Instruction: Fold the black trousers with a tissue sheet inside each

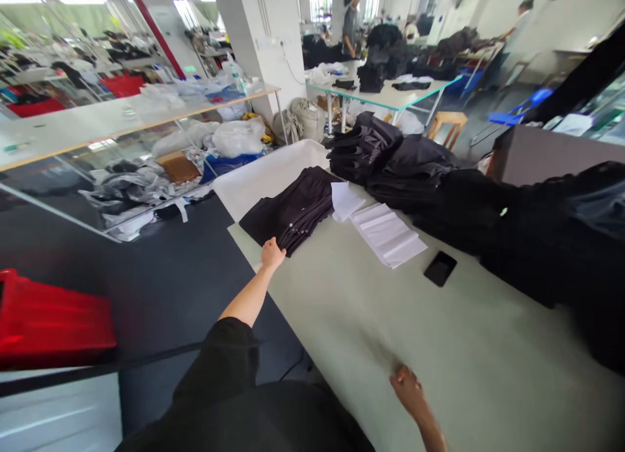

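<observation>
A stack of folded black garments [297,208] lies at the table's far left end, with a few small pale buttons showing along one side. My left hand [272,253] reaches out to the stack's near corner, its fingers closed on the edge of the black garments. My right hand [407,387] is over the bare near part of the table [336,309], fingers curled in and slightly blurred. Nothing shows in that hand. White paper sheets [388,234] lie just right of the stack, and one smaller paper [346,200] touches its side.
A black phone [440,268] lies on the table. Larger heaps of black garments [415,169] line its far right side. A red bin [53,318] stands on the floor at left. Behind are a side table [195,110] with plastic bags, a wooden stool [448,123] and other people working.
</observation>
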Demonstrator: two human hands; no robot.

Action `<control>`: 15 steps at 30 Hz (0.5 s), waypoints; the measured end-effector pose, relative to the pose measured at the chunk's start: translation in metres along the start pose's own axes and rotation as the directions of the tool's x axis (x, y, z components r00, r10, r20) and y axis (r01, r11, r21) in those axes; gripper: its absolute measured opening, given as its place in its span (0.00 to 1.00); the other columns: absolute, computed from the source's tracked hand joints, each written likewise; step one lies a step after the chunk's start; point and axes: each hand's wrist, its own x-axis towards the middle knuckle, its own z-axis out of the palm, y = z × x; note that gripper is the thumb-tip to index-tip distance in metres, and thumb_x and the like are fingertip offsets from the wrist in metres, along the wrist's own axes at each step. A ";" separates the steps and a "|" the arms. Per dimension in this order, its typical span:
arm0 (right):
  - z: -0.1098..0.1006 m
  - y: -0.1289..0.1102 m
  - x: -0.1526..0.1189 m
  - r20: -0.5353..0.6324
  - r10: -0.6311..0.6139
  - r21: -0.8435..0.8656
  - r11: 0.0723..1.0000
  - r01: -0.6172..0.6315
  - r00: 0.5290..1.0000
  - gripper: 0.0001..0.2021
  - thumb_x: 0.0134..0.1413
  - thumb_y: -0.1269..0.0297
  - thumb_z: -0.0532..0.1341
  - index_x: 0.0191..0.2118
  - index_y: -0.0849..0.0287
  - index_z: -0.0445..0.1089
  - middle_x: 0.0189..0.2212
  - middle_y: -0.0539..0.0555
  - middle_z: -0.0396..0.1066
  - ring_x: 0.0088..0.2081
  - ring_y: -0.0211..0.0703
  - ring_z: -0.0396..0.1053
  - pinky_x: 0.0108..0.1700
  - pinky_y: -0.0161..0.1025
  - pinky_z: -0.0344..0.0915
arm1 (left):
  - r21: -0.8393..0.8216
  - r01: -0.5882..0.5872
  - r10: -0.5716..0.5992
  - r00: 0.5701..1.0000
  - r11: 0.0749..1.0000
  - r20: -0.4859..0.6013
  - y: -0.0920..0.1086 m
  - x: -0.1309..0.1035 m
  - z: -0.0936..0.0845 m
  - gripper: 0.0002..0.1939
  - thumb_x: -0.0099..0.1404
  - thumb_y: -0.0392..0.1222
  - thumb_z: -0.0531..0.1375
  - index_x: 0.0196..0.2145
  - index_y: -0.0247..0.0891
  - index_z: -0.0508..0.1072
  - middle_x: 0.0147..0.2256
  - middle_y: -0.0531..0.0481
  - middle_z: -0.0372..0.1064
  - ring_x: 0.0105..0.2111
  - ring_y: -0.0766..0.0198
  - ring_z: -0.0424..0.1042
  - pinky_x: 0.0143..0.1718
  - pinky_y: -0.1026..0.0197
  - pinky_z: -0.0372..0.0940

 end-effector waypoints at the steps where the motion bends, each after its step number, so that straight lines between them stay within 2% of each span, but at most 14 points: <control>1: 0.004 0.004 0.002 -0.012 0.006 0.013 1.000 -0.006 1.000 0.07 0.49 0.57 0.55 0.26 0.50 0.57 0.31 0.57 0.75 0.40 0.55 0.77 0.47 0.50 0.72 | 0.041 -0.004 0.002 0.999 0.999 0.044 -0.011 0.013 -0.001 0.30 0.68 0.41 0.61 0.64 0.26 0.62 0.60 0.25 0.64 0.59 0.43 0.66 0.57 0.51 0.61; 4: 0.013 0.015 0.005 -0.032 0.018 0.063 0.998 -0.016 0.999 0.08 0.48 0.54 0.54 0.25 0.49 0.57 0.29 0.56 0.74 0.38 0.55 0.76 0.46 0.50 0.71 | 0.100 -0.067 0.053 0.989 0.993 0.138 -0.035 0.038 0.001 0.19 0.71 0.42 0.58 0.56 0.30 0.72 0.54 0.31 0.70 0.53 0.47 0.71 0.53 0.54 0.63; 8: 0.014 0.016 0.006 -0.045 0.058 0.055 0.997 -0.056 0.997 0.09 0.47 0.52 0.53 0.24 0.49 0.56 0.29 0.56 0.73 0.38 0.55 0.75 0.46 0.51 0.70 | 0.055 -0.137 0.129 0.984 0.989 0.125 -0.050 0.052 -0.005 0.16 0.75 0.41 0.53 0.51 0.34 0.76 0.50 0.35 0.75 0.49 0.52 0.73 0.50 0.58 0.62; 11: 0.012 0.009 0.005 -0.047 0.095 0.040 0.995 -0.093 0.994 0.08 0.47 0.54 0.54 0.25 0.50 0.56 0.29 0.56 0.73 0.38 0.54 0.75 0.46 0.49 0.70 | -0.003 -0.184 0.183 0.976 0.983 0.115 -0.048 0.058 -0.022 0.17 0.75 0.40 0.52 0.54 0.35 0.75 0.50 0.37 0.77 0.48 0.54 0.73 0.49 0.60 0.62; 15: 0.007 -0.001 0.002 -0.041 0.117 0.033 0.993 -0.115 0.992 0.08 0.47 0.57 0.55 0.25 0.50 0.55 0.29 0.56 0.73 0.38 0.52 0.75 0.46 0.47 0.70 | -0.164 -0.288 0.302 0.951 0.943 0.066 -0.029 0.058 -0.047 0.17 0.75 0.43 0.52 0.52 0.34 0.76 0.51 0.37 0.77 0.49 0.55 0.73 0.51 0.61 0.61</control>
